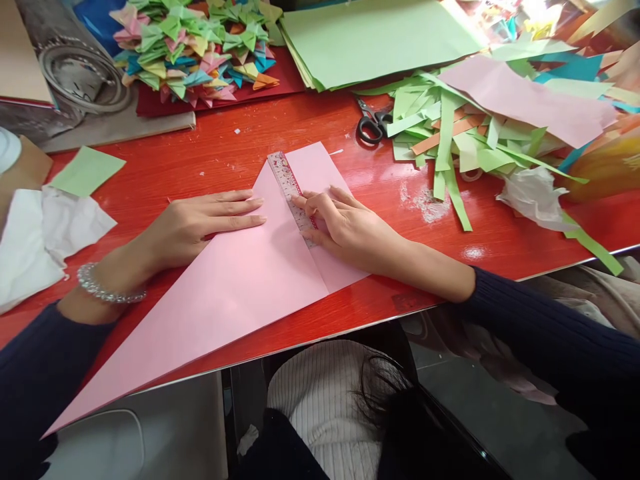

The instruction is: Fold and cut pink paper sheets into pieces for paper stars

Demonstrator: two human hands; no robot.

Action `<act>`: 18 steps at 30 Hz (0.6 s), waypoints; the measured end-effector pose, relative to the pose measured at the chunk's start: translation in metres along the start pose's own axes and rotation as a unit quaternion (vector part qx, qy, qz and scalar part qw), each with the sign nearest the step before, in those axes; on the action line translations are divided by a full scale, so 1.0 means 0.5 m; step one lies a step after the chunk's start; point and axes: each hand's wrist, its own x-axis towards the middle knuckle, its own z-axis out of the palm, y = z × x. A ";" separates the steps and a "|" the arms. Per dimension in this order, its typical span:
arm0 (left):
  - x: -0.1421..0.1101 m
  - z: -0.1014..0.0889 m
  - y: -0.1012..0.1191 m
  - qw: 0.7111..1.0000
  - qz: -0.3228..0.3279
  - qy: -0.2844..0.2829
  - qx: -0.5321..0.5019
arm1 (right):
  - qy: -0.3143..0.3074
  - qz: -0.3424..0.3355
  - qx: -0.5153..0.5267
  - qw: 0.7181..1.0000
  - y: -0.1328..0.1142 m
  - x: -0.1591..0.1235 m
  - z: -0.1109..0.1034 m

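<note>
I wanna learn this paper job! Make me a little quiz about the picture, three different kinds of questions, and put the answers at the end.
1. Choose one: what do the fingers of the right hand touch on the pink paper?
A. a pencil
B. a ruler
C. a brush

2. True or false: the scissors lie on top of the pink paper.

3. Fill the gap: the wrist behind the left hand wears a clear, beaded ____.

Key:
1. B.
2. False; they lie on the red table, beside the green strips.
3. Bracelet.
</note>
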 end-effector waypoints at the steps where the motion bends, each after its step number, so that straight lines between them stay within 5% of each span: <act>1: 0.001 0.001 0.001 1.000 0.001 0.006 -0.005 | 0.001 0.001 -0.002 1.000 -0.001 0.000 0.001; 6: 0.005 0.002 0.007 0.996 -0.010 0.056 -0.069 | 0.004 -0.006 -0.011 1.000 -0.003 -0.002 0.000; 12: 0.028 -0.009 0.023 0.976 -0.160 0.141 -0.047 | -0.011 -0.035 -0.029 0.999 0.006 -0.008 -0.004; 18: 0.066 -0.035 0.025 0.958 -0.230 0.168 -0.038 | -0.002 -0.016 -0.016 1.000 0.007 -0.009 0.002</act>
